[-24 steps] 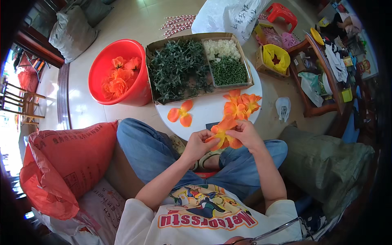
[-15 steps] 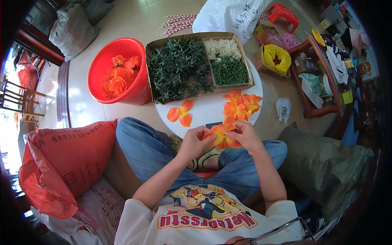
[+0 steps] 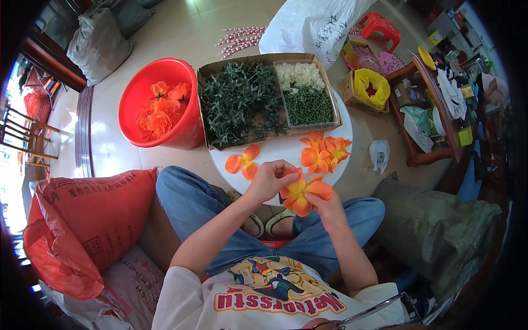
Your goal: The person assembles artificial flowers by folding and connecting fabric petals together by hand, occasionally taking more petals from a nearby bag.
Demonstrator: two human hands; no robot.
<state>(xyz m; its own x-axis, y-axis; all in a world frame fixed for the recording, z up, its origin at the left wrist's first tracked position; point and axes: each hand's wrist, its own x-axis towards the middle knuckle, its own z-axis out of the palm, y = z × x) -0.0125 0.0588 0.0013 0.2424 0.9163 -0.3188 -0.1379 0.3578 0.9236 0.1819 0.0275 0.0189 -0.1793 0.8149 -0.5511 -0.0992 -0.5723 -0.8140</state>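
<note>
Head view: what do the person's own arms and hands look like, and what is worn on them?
Both forearms are bare, coming in from the lower edge. The left hand and right hand wear no gloves; no rings, watch or bracelets can be made out. Short white sleeves end near the upper arm; they belong to a white T-shirt with a colourful cartoon print and red lettering on the chest.

flower (image 3: pixel 301 192): thin matt orange cloth petals, centre of the frame
bucket (image 3: pixel 144 88): smooth glossy red plastic, upper left
tray (image 3: pixel 206 71): plain brown cardboard, matt, upper middle
table (image 3: pixel 286 151): smooth white top
floor (image 3: pixel 110 154): glossy pale tile
sack (image 3: pixel 93 220): coarse woven red plastic, lower left
jeans (image 3: pixel 192 203): matt blue denim
</note>
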